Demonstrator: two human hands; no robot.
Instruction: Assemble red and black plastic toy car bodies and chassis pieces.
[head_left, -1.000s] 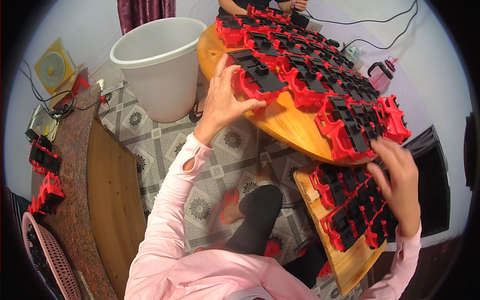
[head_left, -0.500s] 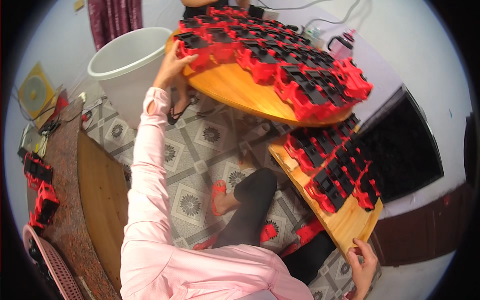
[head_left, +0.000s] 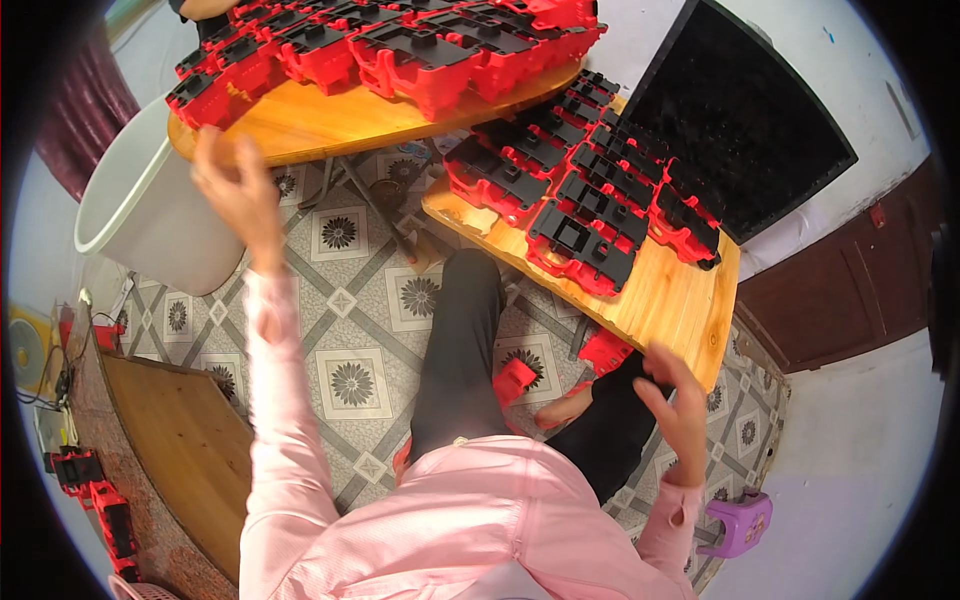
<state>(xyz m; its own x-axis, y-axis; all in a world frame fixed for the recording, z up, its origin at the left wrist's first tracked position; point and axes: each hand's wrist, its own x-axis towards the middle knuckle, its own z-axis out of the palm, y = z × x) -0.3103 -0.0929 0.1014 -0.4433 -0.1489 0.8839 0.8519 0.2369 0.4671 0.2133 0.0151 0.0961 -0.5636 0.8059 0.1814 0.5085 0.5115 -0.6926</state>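
Left hand (head_left: 235, 190) raised at the near edge of the round wooden worktop (head_left: 330, 115), fingers loosely spread, holding nothing, just short of the nearest red-and-black plastic part (head_left: 205, 95) at that worktop's left end. Whether a fingertip touches the wood, cannot tell. More of the same red-and-black parts (head_left: 430, 45) packed in rows across the round top, right up to its edge.

Right hand (head_left: 675, 405) low on the right, fingers apart and curled, empty, hovering just below the near corner of the rectangular wooden board (head_left: 670, 300). On that board a second batch of red-and-black parts (head_left: 585, 200) in tight rows, the closest one (head_left: 580, 245) near the board's middle, apart from the hand. A loose red piece (head_left: 605, 350) sits under the board edge beside the person's dark trouser leg (head_left: 455, 350), another red piece (head_left: 515, 380) by the knee.

Rest: white plastic bucket (head_left: 140, 215) left of the round worktop on the patterned tile floor (head_left: 350, 375); black flat tray (head_left: 745, 125) behind the board; small purple stool (head_left: 745, 520) lower right; low wooden bench (head_left: 180, 450) left with a few red parts (head_left: 95, 495) at its far edge
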